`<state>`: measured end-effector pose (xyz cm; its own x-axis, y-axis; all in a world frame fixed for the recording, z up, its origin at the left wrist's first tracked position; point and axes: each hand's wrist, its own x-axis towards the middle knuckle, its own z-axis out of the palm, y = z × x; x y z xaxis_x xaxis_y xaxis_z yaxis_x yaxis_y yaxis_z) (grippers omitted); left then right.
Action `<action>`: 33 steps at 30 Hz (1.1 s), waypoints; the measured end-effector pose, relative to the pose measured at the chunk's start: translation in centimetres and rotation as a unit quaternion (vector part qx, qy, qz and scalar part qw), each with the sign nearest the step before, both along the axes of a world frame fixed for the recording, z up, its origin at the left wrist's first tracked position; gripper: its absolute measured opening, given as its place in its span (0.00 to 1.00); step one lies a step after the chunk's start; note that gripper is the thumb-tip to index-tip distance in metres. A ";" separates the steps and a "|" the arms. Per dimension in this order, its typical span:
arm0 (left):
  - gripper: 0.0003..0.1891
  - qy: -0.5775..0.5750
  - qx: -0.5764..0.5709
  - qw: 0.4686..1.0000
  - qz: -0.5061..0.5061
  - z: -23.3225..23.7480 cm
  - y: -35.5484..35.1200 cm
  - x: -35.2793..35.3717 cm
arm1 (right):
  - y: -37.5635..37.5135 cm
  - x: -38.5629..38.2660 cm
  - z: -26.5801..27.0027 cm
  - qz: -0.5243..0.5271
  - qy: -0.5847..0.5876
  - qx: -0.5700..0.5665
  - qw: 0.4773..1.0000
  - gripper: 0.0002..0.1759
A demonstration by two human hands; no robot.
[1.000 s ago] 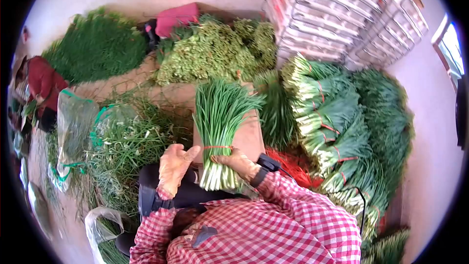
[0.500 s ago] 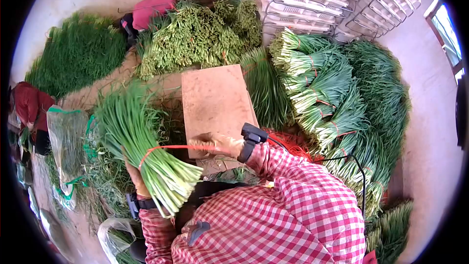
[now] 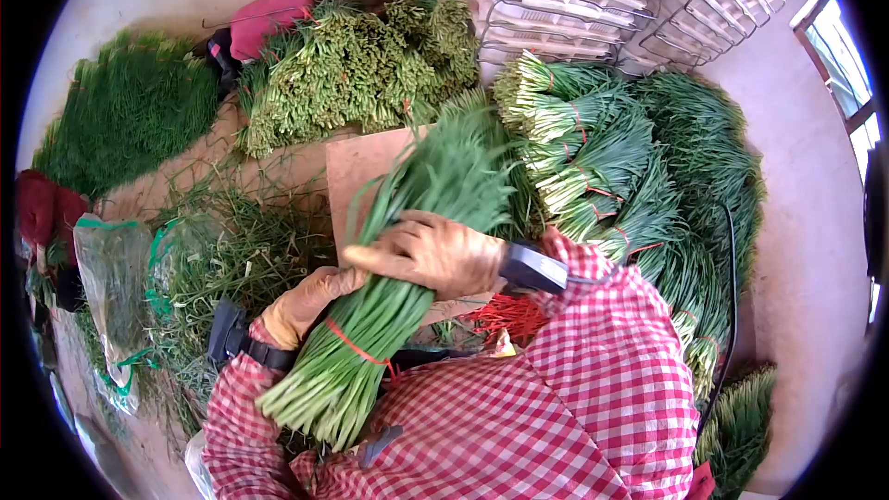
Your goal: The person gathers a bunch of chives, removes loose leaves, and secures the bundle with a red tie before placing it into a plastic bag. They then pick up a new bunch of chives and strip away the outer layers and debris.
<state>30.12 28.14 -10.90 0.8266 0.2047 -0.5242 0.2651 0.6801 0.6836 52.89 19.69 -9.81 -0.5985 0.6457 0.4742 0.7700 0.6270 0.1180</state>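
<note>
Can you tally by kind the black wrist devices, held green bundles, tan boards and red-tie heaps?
Black wrist devices: 2
Green leafy bundle held: 1
Flat tan board: 1
Loose red-tie heap: 1
Total: 5

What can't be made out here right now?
Head view: the left hand's fingers, mostly hidden behind the green bundle.
Head view: the bundle's leaf tips, blurred by motion.
Head view: the board's right part, covered by the bundle and right hand.
Head view: much of the co-worker, cut by the dark edge.
</note>
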 end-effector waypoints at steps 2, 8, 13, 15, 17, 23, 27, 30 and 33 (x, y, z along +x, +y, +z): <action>0.25 0.049 -0.031 0.998 0.018 1.8 0.3 1.2 | -2.9 2.1 -1.5 -0.178 -0.147 0.123 0.965 0.39; 0.27 0.038 0.093 0.944 0.315 -4.1 5.2 -6.2 | -9.4 8.8 -2.2 -0.434 0.261 -0.259 0.822 0.54; 0.27 -0.010 0.028 0.945 0.327 -5.7 4.1 -13.8 | -11.2 16.0 -9.8 -0.509 0.542 -0.265 0.613 0.39; 0.28 -0.026 0.037 0.931 0.363 -5.8 3.6 -16.7 | -10.0 17.7 -10.8 -0.488 0.580 -0.291 0.584 0.36; 0.28 -0.046 0.023 0.910 0.412 -6.0 3.3 -19.6 | -7.8 19.3 -12.1 -0.528 0.540 -0.302 0.581 0.27; 0.28 0.088 0.081 0.857 0.501 -7.5 0.8 -25.8 | 2.4 23.3 -12.7 -0.618 0.301 -0.374 0.622 0.34; 0.29 0.151 0.081 0.845 0.506 -10.1 -1.0 -27.8 | 9.1 24.5 -12.0 -0.641 0.232 -0.350 0.643 0.30; 0.28 0.179 0.069 0.849 0.492 -11.4 -2.2 -29.0 | 11.2 23.8 -9.6 -0.603 0.267 -0.303 0.688 0.36; 0.26 0.211 0.047 0.832 0.512 -12.7 -2.8 -29.1 | 12.1 23.4 -12.0 -0.629 0.232 -0.205 0.713 0.39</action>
